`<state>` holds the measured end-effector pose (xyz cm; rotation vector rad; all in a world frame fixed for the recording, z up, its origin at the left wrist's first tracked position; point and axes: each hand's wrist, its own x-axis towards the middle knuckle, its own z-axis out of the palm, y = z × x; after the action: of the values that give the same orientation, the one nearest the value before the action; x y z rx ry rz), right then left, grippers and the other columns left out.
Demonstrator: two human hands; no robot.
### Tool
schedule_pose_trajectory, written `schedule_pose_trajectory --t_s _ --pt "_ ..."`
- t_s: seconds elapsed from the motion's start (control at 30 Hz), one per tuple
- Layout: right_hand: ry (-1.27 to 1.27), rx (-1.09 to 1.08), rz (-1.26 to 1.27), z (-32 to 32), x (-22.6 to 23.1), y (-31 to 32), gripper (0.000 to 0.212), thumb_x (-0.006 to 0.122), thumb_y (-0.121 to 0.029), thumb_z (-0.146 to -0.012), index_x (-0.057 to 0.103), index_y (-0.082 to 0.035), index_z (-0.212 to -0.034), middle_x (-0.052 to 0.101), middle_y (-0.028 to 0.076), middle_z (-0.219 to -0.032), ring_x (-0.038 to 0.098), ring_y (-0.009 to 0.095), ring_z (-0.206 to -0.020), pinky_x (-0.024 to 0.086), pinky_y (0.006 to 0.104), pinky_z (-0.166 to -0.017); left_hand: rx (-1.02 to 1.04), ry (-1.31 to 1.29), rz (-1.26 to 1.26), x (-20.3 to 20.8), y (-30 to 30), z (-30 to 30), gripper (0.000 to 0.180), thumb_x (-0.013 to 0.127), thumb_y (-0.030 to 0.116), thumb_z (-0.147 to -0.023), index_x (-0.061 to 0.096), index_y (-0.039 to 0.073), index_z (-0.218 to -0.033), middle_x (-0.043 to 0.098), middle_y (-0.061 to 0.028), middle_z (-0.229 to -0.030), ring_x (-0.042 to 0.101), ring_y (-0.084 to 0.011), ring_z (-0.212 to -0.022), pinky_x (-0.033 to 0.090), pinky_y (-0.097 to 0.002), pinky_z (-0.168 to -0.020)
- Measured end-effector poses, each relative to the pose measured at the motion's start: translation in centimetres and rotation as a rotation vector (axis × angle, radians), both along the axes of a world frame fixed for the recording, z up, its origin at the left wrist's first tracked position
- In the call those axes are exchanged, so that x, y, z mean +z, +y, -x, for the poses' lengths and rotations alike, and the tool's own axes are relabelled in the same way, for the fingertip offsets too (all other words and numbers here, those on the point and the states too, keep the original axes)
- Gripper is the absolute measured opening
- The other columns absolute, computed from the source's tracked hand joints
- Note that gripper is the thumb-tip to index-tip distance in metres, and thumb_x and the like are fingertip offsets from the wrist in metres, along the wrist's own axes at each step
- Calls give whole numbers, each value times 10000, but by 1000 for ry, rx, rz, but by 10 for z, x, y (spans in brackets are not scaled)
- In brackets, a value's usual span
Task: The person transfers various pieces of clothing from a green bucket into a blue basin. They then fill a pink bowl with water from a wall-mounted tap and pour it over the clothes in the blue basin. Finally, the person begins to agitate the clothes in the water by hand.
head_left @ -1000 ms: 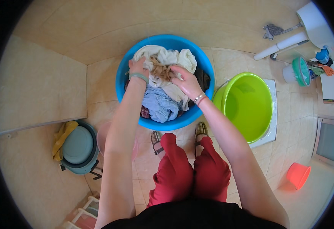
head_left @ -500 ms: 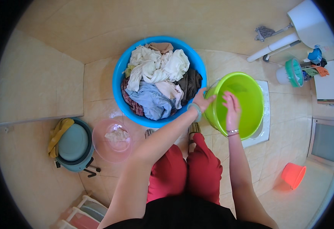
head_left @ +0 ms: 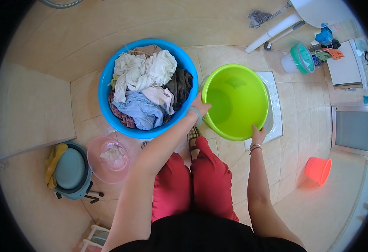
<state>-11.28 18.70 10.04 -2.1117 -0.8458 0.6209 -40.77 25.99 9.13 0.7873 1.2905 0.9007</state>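
- The green bucket is right of centre in the frame, its mouth facing up toward the camera and its round base showing inside, toward the left.
- Its long axis, from base to mouth, runs slightly left to right in the picture; whether the bucket is truly tilted cannot be told.
- The left hand grasps the bucket's left side, thumb over the rim and fingers against the outer wall.
- The right hand grips the rim at the bucket's lower right, with the fingers partly hidden.
- A white floor pan shows behind the bucket's right side.
- The blue basin, left of the bucket, holds a heap of clothes: white pieces at the top, a light blue garment below, a dark garment at the right.
- The pink basin, at lower left, holds a crumpled white cloth.
- An orange bucket stands at the right.
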Motion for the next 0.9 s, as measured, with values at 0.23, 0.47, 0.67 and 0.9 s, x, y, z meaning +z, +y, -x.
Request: schedule_pose_trajectory --t_s 0.23,0.47,0.67,0.9 --pt "70 76 -244 47 78 -4 260 665 -87 -755 547 32 -953 573 37 -836 510 114 -730 428 251 -679 63 -335 19 -27 -24 33 557 528 -92 -751 429 112 -1261 594 -83 -1076 626 -233 -933 552 -396 -741" --pt "-58 282 -391 141 193 17 281 664 -52 -748 520 23 -977 490 1 -807 427 73 -686 389 217 -636 242 -340 -122 -17 -36 62 559 515 34 -876 287 115 -1380 528 -112 -1226 557 -231 -1085 495 -360 -862" --pt "-132 311 -425 245 226 4 314 698 -93 -766 512 26 -990 454 -23 -721 368 51 -600 337 210 -545 342 70 -371 -17 -37 113 527 465 228 -968 255 62 -1423 493 -146 -1302 498 -217 -1154 402 -292 -948" --pt "-80 612 -407 349 222 -20 317 717 -87 -780 501 31 -980 405 -45 -608 327 32 -540 270 203 -460 481 -370 -149 -57 -75 182 461 394 255 -995 302 134 -1430 507 -72 -1306 515 -166 -1128 425 -267 -918"
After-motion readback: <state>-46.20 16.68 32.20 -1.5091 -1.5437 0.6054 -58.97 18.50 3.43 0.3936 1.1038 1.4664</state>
